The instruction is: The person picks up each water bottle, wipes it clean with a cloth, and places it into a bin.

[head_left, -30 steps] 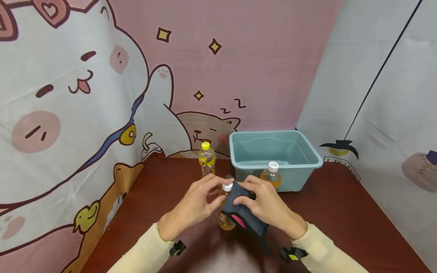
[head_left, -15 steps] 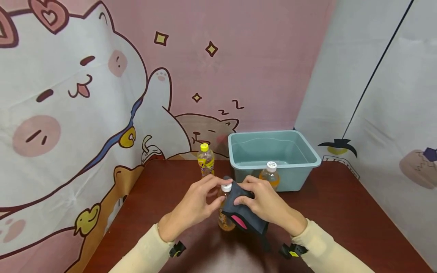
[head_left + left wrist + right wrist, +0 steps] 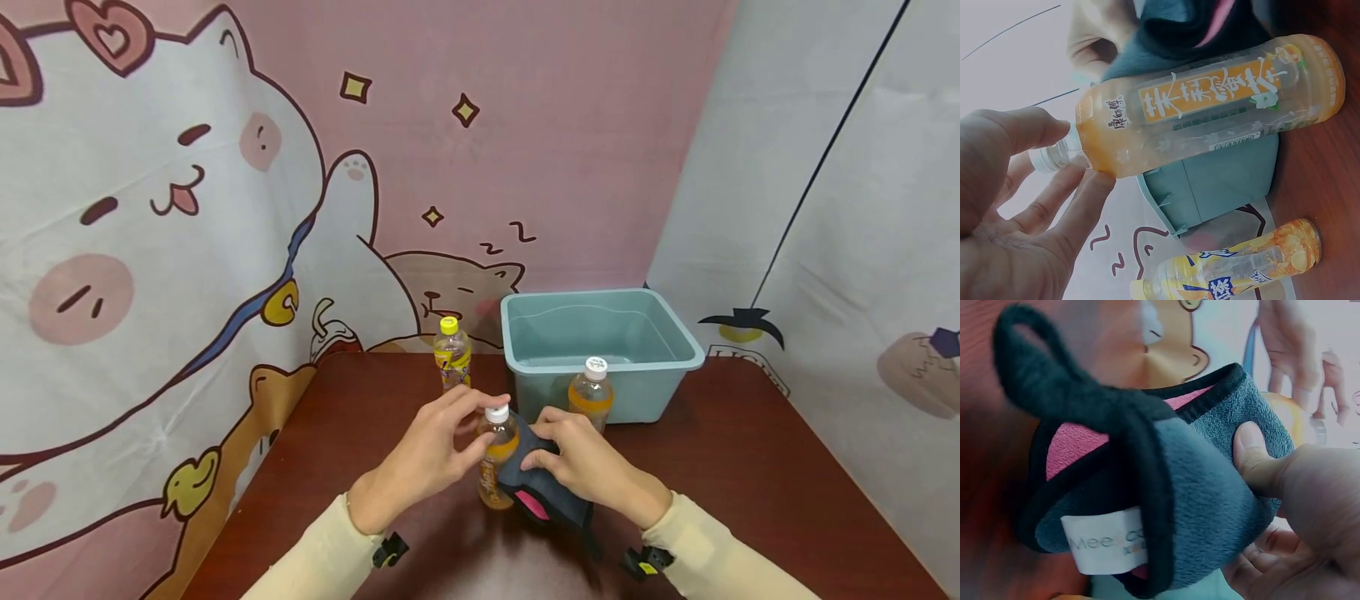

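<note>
Microfibre cloth (image 3: 542, 492), dark grey with a pink inner face and black trim, is bunched in the right hand (image 3: 592, 462); thumb and fingers curl round it and press it against the right flank of the bottle (image 3: 496, 462). Right wrist view shows a hanging loop (image 3: 1041, 375) and a white tag (image 3: 1107, 547) on the cloth

Bottle stands upright on the table (image 3: 750, 467), near centre, just in front of the tub (image 3: 600, 346). Left hand (image 3: 427, 454) pinches the neck right under the white cap (image 3: 497, 413), thumb on one side and fingertips (image 3: 1094, 187) on the other, rest of the fingers loose

Handling, as I judge it:
- bottle looks nearly full of orange drink, so moderately heavy, mass sitting low
- thin clear plastic, walls will give under a hard squeeze; not fragile
- smooth body and glossy label (image 3: 1216, 90), likely slippery
- neck ring is the stiffest grip point, good for steadying; mid-body is better for lifting
- cloth is soft and limp with no shape of its own, needs to stay bunched; plush face should grip the plastic well

Around it: yellow-capped bottle (image 3: 452, 354) far left by the backdrop, another white-capped bottle (image 3: 591, 396) touching or just in front of the tub's near wall, cannot tell which. Tub looks empty
</note>
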